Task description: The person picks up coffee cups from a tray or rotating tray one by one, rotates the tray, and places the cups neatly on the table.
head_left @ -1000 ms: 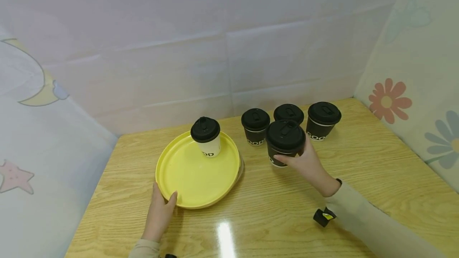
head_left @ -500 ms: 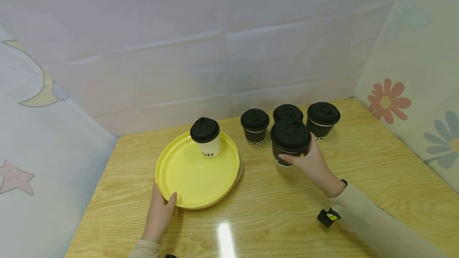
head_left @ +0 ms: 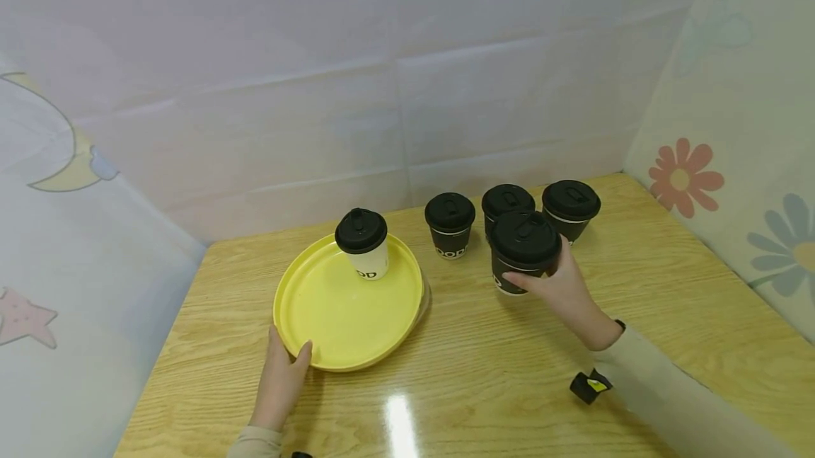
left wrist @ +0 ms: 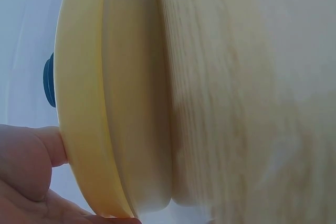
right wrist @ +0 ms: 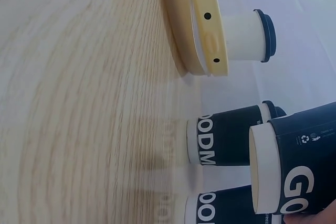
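Note:
My right hand [head_left: 560,292] grips a black paper cup [right wrist: 310,156] with a black lid, thumb across its near side. In the right wrist view this cup's base hangs clear of the table. Behind it stand several more black cups, among them one on the left [head_left: 451,226], a partly covered one in the middle [head_left: 506,197] and one on the right [head_left: 571,204]. My left hand [head_left: 280,376] holds the near left edge of a round yellow tray [head_left: 347,316], thumb at the rim. A white cup [head_left: 369,260] with a black lid stands upright on the tray's far part.
Beneath the tray is a paler round base [left wrist: 139,103], partly hidden. The wooden table [head_left: 484,394] meets a cloth wall [head_left: 305,182] at the back, and another patterned wall [head_left: 719,231] closes the right side.
My right hand has moved slightly to the right with the black cup, which now covers more of the cups behind. The left hand and tray have stayed nearly still.

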A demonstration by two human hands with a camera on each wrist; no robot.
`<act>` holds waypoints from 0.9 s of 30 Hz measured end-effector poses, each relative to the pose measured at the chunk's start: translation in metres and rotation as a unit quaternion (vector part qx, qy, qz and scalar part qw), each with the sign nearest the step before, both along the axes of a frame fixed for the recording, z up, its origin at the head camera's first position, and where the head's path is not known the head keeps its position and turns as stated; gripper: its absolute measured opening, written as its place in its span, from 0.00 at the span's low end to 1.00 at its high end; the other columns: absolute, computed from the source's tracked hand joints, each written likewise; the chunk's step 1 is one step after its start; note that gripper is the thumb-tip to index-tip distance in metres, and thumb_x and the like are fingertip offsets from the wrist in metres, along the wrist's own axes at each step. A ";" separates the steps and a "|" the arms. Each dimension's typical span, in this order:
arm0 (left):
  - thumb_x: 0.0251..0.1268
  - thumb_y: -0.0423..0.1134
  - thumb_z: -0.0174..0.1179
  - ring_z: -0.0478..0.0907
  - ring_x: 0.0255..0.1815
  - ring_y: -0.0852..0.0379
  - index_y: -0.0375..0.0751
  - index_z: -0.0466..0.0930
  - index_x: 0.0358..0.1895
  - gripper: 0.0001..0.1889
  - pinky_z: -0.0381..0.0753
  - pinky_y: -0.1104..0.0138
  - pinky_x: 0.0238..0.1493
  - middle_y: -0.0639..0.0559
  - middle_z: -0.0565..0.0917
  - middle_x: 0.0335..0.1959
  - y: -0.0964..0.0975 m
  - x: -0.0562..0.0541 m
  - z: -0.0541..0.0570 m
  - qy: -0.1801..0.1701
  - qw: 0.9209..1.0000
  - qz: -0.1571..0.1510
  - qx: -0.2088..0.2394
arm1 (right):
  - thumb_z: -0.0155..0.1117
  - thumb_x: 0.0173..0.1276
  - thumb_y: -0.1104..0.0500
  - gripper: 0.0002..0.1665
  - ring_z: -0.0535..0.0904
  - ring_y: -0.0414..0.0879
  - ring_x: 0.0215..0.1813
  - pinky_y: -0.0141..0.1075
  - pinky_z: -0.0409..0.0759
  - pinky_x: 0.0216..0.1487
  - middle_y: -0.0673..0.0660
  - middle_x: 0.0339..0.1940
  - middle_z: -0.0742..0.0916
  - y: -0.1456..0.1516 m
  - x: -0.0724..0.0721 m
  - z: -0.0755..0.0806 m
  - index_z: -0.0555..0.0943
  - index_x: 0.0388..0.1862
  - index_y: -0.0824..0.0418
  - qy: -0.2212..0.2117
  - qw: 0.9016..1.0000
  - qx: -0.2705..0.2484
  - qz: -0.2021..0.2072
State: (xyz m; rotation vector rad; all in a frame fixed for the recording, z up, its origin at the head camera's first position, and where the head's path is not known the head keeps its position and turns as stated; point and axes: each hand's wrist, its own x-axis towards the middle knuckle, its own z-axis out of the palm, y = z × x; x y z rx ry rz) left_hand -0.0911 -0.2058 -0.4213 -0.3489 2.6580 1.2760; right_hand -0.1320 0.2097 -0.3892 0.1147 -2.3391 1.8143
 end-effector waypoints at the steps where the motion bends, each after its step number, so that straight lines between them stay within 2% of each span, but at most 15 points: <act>1: 0.77 0.44 0.46 0.31 0.74 0.28 0.22 0.19 0.71 0.45 0.38 0.41 0.72 0.24 0.27 0.73 0.000 0.000 0.000 0.001 1.000 0.000 -0.001 | 0.73 0.57 0.68 0.54 0.66 0.37 0.60 0.18 0.67 0.54 0.64 0.68 0.63 0.001 0.000 -0.001 0.48 0.73 0.69 0.003 1.000 0.000 0.000; 9: 0.77 0.43 0.46 0.31 0.73 0.28 0.21 0.20 0.70 0.45 0.38 0.41 0.72 0.23 0.28 0.73 0.000 0.000 0.001 0.008 1.000 -0.003 -0.001 | 0.74 0.58 0.67 0.55 0.66 0.33 0.59 0.17 0.66 0.55 0.63 0.69 0.64 0.007 0.002 -0.004 0.47 0.74 0.68 0.005 1.000 -0.001 -0.010; 18: 0.77 0.43 0.46 0.30 0.73 0.28 0.21 0.19 0.70 0.45 0.38 0.40 0.72 0.24 0.27 0.73 0.000 0.001 0.002 0.003 1.000 -0.002 0.002 | 0.74 0.58 0.66 0.54 0.66 0.32 0.58 0.17 0.67 0.53 0.63 0.67 0.66 0.013 0.004 -0.004 0.49 0.73 0.69 -0.004 0.999 0.009 -0.030; 27: 0.77 0.42 0.47 0.31 0.73 0.27 0.21 0.19 0.70 0.45 0.38 0.41 0.72 0.23 0.27 0.73 0.000 0.000 0.001 0.006 1.000 -0.001 0.001 | 0.73 0.59 0.66 0.54 0.66 0.32 0.57 0.18 0.68 0.52 0.62 0.66 0.66 0.019 0.006 -0.004 0.48 0.74 0.67 0.000 0.999 0.011 -0.033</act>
